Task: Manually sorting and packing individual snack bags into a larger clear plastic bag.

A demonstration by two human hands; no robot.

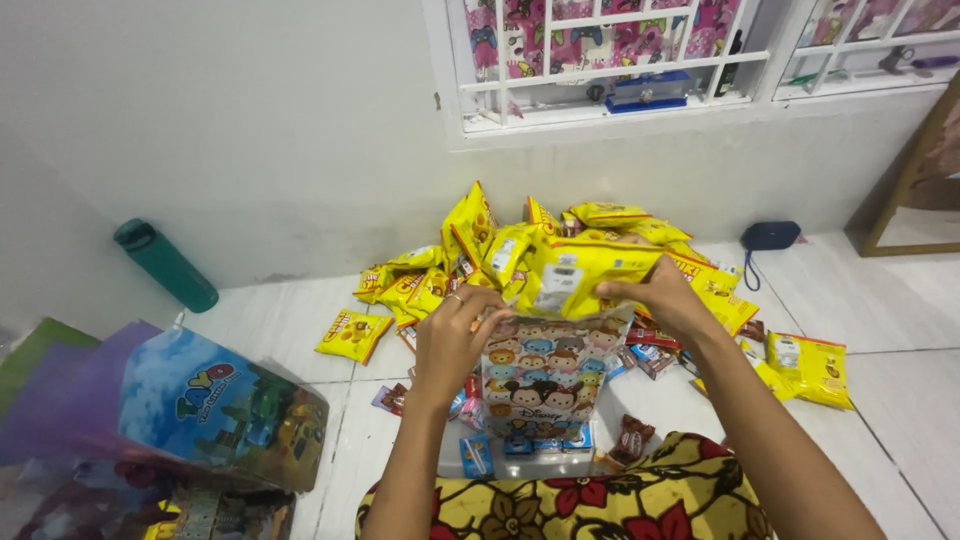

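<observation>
White tiled floor [900, 330], snack packet pile [520, 260], green bottle [165, 265], blue pouch [770, 236]

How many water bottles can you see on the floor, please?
1. The green bottle leans against the wall at the far left, well away from the left hand and the snack pile. Others may be hidden behind the bags.

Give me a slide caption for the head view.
Both hands slip a yellow snack packet into a cartoon-printed bag.
</observation>
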